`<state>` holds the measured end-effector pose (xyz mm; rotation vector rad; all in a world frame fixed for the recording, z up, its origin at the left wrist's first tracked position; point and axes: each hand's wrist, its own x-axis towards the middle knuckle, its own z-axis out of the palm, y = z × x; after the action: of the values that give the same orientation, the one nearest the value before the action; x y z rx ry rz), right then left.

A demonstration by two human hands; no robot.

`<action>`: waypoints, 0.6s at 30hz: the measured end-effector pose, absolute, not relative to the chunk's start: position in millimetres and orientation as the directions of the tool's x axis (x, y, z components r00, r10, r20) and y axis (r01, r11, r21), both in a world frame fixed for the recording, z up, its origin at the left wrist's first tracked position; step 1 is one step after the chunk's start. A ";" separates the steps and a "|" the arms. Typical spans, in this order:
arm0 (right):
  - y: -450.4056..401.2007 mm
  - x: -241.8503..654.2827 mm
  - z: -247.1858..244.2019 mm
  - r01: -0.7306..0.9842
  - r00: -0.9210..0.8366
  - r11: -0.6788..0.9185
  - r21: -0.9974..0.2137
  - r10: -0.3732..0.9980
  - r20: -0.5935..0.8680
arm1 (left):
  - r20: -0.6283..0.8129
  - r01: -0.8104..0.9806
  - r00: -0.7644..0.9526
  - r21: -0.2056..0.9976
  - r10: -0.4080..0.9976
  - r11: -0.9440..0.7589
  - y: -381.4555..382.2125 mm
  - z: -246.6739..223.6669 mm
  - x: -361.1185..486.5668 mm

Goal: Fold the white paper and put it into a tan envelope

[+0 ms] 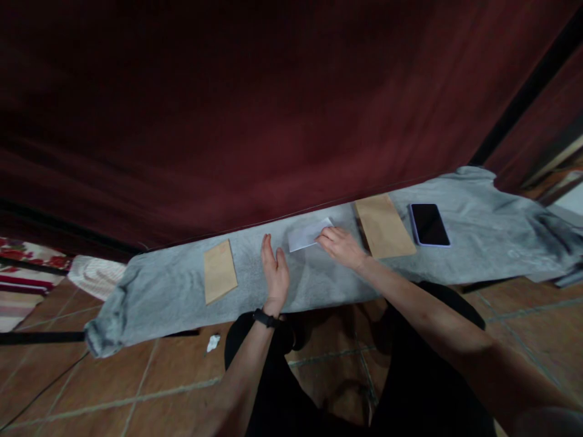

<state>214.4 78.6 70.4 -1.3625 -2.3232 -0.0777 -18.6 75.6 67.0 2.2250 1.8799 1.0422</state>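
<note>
A folded white paper [306,235] lies at the middle of a bench covered with grey cloth [173,285]. My right hand [337,244] pinches the paper's right edge between thumb and fingers. Just left of the paper, my left hand [276,270] is raised edge-on with its fingers stretched out and nothing in it. A smaller brown envelope [219,272] rests farther left, apart from that hand. Beyond my right hand lies a larger brown envelope [385,226].
A phone or tablet with a purple edge [429,224] lies right of the larger envelope. Dark red fabric [291,121] hangs behind the bench. A crumpled white scrap [212,343] is on the tiled floor, and a cable runs at lower left.
</note>
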 end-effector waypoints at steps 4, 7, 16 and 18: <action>56.4 203.4 51.6 0.791 -0.566 0.605 -0.091 0.780 0.266 | 0.342 0.833 0.211 0.427 0.916 -0.352 61.8 46.7 -18.4; 44.0 200.6 38.9 0.763 -0.610 0.638 -0.103 0.764 0.210 | 0.197 0.837 0.361 0.363 0.912 -0.410 44.0 22.9 -12.1; 37.1 207.6 16.1 0.779 -0.518 0.549 -0.303 0.836 0.181 | 0.055 0.865 0.463 0.190 0.885 -0.464 10.5 7.1 -4.0; 42.3 203.4 9.3 0.793 -0.478 0.518 -0.322 0.856 0.200 | 0.075 0.871 0.440 0.208 0.895 -0.446 14.4 10.4 -1.1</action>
<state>203.4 42.3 9.3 -1.3703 -2.4286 0.2641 -1.1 14.4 10.4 2.5462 1.5713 0.2620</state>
